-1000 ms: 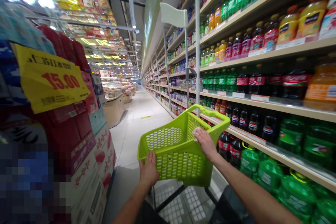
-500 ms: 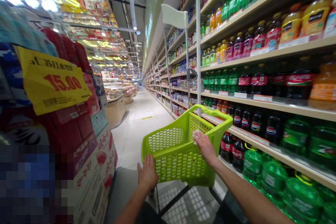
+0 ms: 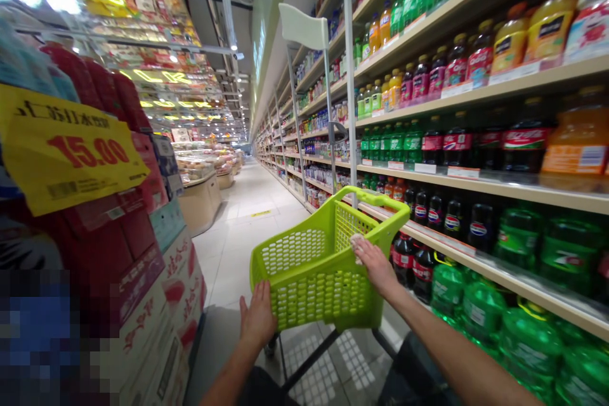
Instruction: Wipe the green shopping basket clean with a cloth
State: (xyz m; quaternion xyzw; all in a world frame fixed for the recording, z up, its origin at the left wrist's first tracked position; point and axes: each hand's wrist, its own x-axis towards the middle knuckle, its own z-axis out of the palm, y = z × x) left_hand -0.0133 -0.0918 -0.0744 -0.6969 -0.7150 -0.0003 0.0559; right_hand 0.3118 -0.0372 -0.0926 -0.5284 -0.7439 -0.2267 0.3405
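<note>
A lime-green shopping cart (image 3: pixel 309 298) with a perforated plastic basket stands sideways before me, its handle (image 3: pixel 375 198) at the right. My left hand (image 3: pixel 258 317) lies with extended fingers against the outside of the basket at its left end, the thumb apart. At the right, my right hand (image 3: pixel 375 264) rests over the near rim with a crumpled white tissue (image 3: pixel 356 241) under its fingertips. The fingers hide most of the tissue. I see no goods inside the visible part of the basket.
Tall drink shelves (image 3: pixel 476 177) run along the right, with large green bottles (image 3: pixel 485 311) at the bottom. Stacked cartons (image 3: pixel 157 330) and a yellow price sign (image 3: pixel 76 149) stand close on the left. The tiled aisle (image 3: pixel 238 209) stretches ahead past wooden display bins (image 3: pixel 200 203).
The view has shifted slightly, so the cart and shelves sit further left. My right hand with the tissue has slid a little along the rim towards the handle. My left hand stays against the basket.
</note>
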